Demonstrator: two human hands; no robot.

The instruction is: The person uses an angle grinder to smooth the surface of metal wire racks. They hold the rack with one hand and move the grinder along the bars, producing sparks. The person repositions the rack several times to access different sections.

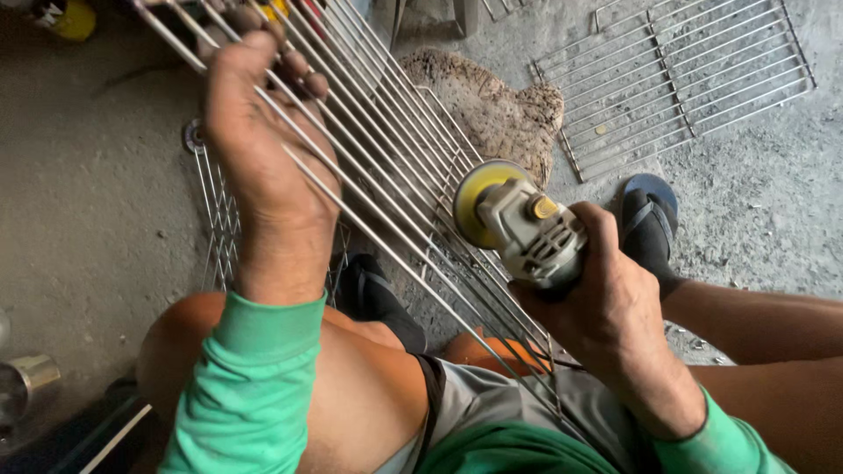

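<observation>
Left hand (255,132) raised, grip clenched on wire rack (395,167) bars, right hand (606,298) grip grasping angle grinder (518,224)

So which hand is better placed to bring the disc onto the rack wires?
Right: the right hand grips the angle grinder, its yellow disc beside the wire rack. The left hand steadies the rack.

A second wire rack (676,83) lies flat on the concrete floor (88,202), near a rough stone (500,110); a yellow can (72,19) sits far left.
</observation>
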